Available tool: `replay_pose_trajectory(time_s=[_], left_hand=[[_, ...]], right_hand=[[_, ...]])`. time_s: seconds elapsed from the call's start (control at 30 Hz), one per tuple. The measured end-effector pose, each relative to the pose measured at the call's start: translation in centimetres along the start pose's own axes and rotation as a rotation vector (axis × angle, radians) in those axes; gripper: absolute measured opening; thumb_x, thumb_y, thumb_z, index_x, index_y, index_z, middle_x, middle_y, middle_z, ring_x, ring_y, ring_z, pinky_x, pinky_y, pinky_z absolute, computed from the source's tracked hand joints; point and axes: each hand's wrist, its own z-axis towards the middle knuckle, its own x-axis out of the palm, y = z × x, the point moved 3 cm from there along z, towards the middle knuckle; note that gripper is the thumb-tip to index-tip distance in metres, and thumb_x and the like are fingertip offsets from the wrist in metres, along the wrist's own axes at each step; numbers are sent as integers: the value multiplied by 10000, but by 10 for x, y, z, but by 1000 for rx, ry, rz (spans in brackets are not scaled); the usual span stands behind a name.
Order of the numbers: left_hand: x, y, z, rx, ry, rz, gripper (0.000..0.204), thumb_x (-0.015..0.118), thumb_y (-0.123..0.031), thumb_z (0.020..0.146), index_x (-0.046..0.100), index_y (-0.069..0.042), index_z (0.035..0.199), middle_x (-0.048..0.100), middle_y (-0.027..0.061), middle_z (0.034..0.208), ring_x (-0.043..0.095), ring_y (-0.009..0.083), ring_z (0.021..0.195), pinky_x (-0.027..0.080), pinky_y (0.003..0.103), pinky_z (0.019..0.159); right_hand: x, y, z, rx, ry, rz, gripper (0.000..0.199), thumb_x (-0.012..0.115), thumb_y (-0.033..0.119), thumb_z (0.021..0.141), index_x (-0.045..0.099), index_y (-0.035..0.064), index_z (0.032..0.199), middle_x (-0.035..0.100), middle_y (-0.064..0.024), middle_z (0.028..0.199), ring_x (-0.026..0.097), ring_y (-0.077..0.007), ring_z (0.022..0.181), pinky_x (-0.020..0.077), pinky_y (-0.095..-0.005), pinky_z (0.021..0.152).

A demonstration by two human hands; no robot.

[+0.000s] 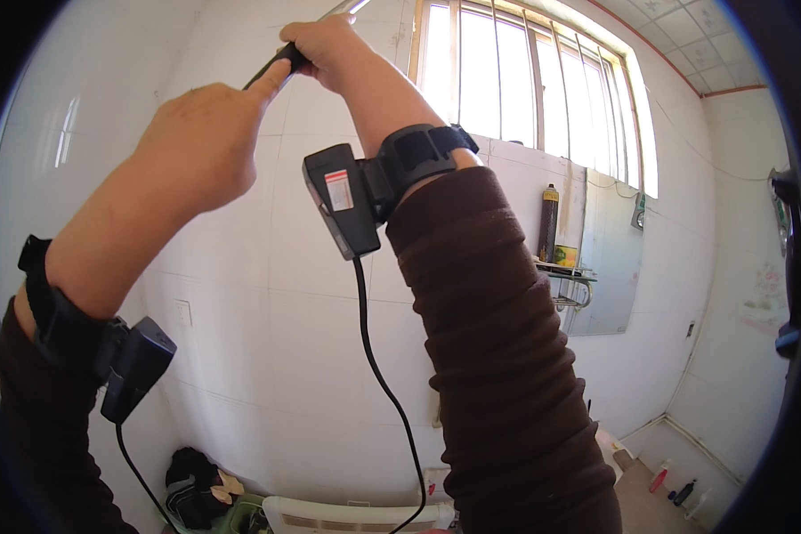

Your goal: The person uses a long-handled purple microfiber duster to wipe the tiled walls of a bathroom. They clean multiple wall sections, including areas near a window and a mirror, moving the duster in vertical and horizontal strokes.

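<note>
Both my arms reach up toward the white tiled wall. A thin pole [272, 68] with a black grip and a silver metal part slants up to the right between my hands. My right hand [326, 52] is closed around its upper stretch, near the top edge of the view. Lower on the black grip is my left hand [200, 142], its back toward me and one finger lying along the grip; its other fingers are mostly hidden. Neither end of the pole can be made out. Each wrist wears a strapped black box with a cable.
A barred window [543, 80] is at the upper right. Below it a mirror [610, 267] and a small shelf [565, 271] carry a spray can [549, 221] and a yellow tin [565, 256]. Low down are a black bag [191, 485], a white slatted panel [356, 514] and bottles [683, 492].
</note>
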Motion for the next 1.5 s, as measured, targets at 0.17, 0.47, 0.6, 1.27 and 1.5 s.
replay_pose_trajectory(time_s=[0.17, 0.47, 0.6, 1.27, 1.5], left_hand=[[-12, -5, 5, 18, -4, -44, 645, 553, 21, 712, 393, -50, 1332, 631, 141, 801, 625, 278, 764, 507, 352, 659], [-49, -115, 41, 113, 70, -48, 574, 554, -44, 768, 389, -14, 1317, 638, 128, 856, 639, 242, 770, 518, 327, 624], [-51, -178, 53, 140, 28, -94, 506, 557, -60, 773, 433, 4, 1259, 641, 115, 800, 643, 242, 716, 520, 330, 600], [-127, -339, 92, 171, 69, -196, 430, 545, -129, 779, 496, -10, 1189, 650, 99, 842, 650, 228, 770, 523, 329, 638], [-140, -346, 87, 162, 114, -136, 577, 549, -87, 782, 377, 8, 1325, 647, 106, 860, 647, 225, 784, 528, 329, 644]], right_hand=[[-18, 17, -3, -34, -18, 14, 131, 617, 34, 746, 550, -62, 804, 583, -126, 778, 609, -204, 669, 550, -298, 591], [-146, 44, -31, -17, -97, -33, 97, 602, 18, 748, 564, -54, 801, 581, -125, 755, 606, -202, 693, 533, -283, 616], [-215, 47, -50, -54, -79, -101, 111, 602, 25, 759, 563, -65, 811, 579, -129, 749, 598, -195, 661, 526, -275, 592], [-382, 111, -117, -28, -123, -215, 156, 624, 67, 740, 552, -44, 824, 571, -114, 771, 580, -179, 650, 521, -275, 563], [-386, 111, -116, -24, -142, -143, 132, 617, 30, 725, 546, -52, 799, 559, -111, 741, 570, -181, 639, 516, -286, 563]])
